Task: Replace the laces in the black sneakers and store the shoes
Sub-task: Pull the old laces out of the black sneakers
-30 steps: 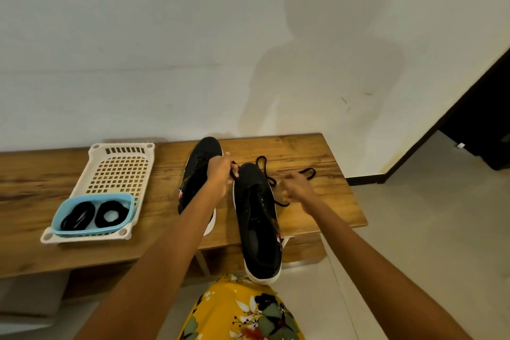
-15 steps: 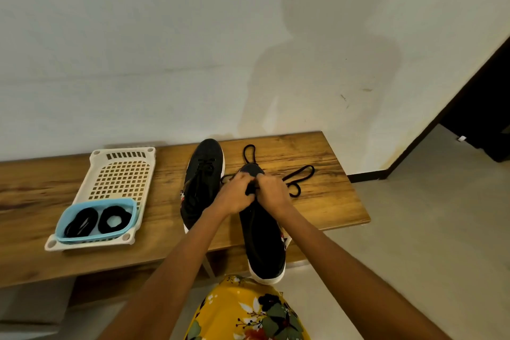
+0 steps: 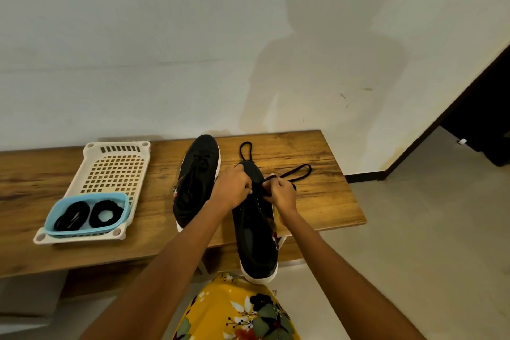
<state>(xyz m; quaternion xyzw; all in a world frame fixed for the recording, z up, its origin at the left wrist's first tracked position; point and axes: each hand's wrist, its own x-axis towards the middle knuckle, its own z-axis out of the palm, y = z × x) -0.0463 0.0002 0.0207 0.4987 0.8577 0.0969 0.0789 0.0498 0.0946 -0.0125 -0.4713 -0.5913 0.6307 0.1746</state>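
Two black sneakers with white soles lie on a wooden bench (image 3: 317,201). The left sneaker (image 3: 197,182) is laced and lies flat. The right sneaker (image 3: 255,234) overhangs the bench's front edge, heel toward me. My left hand (image 3: 233,190) and my right hand (image 3: 281,193) meet over its upper, each pinching the black lace (image 3: 296,172) near the eyelets. Two loops of that lace trail onto the bench beyond the toe.
A cream perforated tray (image 3: 110,171) sits at the left of the bench, with a blue basket (image 3: 55,215) on its near end that holds two coiled black laces (image 3: 88,214). A white wall rises behind. Tiled floor and a dark doorway (image 3: 485,119) lie to the right.
My hands came together over the right sneaker from spread positions. The lace loops shifted onto the bench beyond the toe, and over the last half second my hands have moved slightly apart.
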